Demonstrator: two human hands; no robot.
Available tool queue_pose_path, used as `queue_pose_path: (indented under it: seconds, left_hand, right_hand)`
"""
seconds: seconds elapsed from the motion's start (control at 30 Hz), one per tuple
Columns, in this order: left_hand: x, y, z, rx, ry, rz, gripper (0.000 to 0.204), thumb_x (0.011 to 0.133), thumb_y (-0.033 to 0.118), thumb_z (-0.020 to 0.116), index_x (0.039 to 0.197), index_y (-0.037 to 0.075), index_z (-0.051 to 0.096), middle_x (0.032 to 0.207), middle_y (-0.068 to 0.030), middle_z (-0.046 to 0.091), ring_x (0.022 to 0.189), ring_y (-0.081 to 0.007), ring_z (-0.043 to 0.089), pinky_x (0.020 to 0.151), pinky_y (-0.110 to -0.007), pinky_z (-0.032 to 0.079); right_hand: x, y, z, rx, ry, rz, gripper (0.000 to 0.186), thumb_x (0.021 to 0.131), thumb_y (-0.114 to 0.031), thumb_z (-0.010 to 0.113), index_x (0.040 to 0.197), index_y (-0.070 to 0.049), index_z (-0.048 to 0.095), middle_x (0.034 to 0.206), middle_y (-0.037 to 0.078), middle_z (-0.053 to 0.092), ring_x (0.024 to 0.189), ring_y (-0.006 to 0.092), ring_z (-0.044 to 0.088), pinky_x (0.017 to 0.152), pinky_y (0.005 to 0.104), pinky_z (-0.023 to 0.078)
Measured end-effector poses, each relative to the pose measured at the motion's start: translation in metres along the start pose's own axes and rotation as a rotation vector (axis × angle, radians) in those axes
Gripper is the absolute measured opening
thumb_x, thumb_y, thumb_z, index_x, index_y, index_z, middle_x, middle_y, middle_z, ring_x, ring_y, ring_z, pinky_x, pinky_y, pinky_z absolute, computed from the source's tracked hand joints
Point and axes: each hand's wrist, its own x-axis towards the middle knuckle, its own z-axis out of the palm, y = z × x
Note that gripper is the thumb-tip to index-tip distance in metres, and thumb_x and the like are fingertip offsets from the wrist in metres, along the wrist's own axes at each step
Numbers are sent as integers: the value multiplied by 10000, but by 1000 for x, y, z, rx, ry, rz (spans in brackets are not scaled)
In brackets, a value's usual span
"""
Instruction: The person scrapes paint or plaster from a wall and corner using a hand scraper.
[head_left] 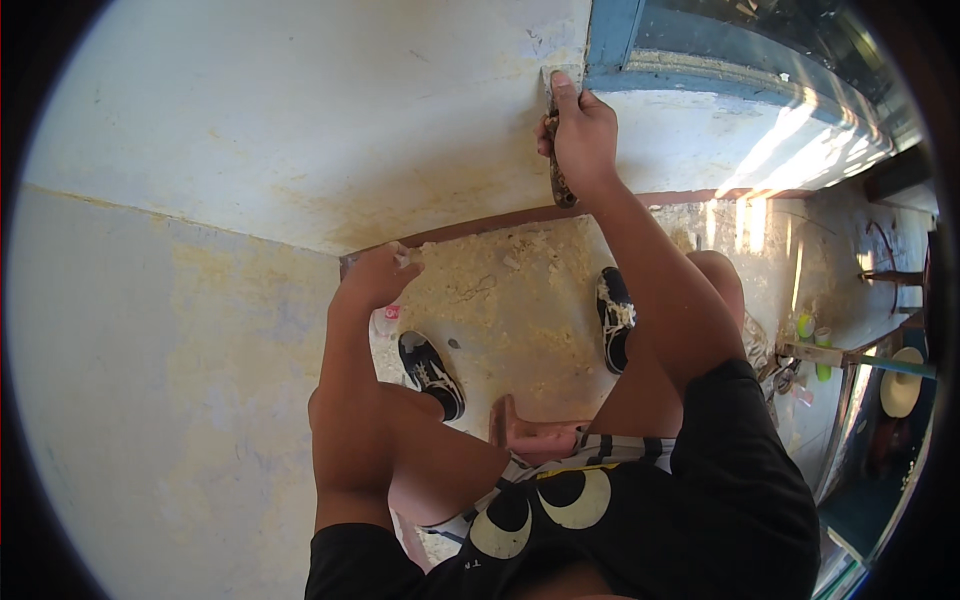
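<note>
My right hand (582,135) is raised to the white wall (330,110), closed around the dark, mottled handle of a scraper (561,183). Its thumb presses along the top of the tool, and the flat blade meets the wall beside the corner of a blue window frame (608,45). My left hand (378,275) hangs in front of my left knee near the wall corner, its forearm resting on that knee. The fingers there are loosely bent with the thumb apart, and no held object shows.
I sit low on a reddish stool (540,440). Flakes litter the floor (500,290) between my black shoes (432,372). A reddish-brown strip (480,228) edges the wall's foot. A small bottle with a red label (388,316) stands below my left hand. A wooden-edged table (815,352) is at right.
</note>
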Motion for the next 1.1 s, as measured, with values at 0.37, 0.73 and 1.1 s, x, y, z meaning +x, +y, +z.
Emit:
queue_pose_path:
  seconds: [0.37,0.73,1.1]
  left_hand:
    - [-1,0,-1,-36,51,30,506,850,385,642,1189,16,572,1070,-175,636,1010,-293,602,863,-372,469]
    - [-2,4,-5,-27,26,14,516,854,388,638,1191,5,564,1095,-177,626,1026,-281,596,877,-373,461]
    - [-6,-9,-7,-32,-15,-39,534,844,409,645,1185,6,567,1113,-185,619,1033,-287,593,884,-371,460]
  right_hand:
    - [2,8,3,47,-35,-40,400,942,-396,539,768,-36,528,570,57,539,436,124,505,420,258,422]
    - [6,13,4,64,-10,-62,415,946,-397,531,739,-38,505,569,60,534,441,122,499,429,260,420]
    - [5,10,7,111,-7,-74,425,943,-404,537,726,-42,497,569,65,531,448,134,500,433,269,421]
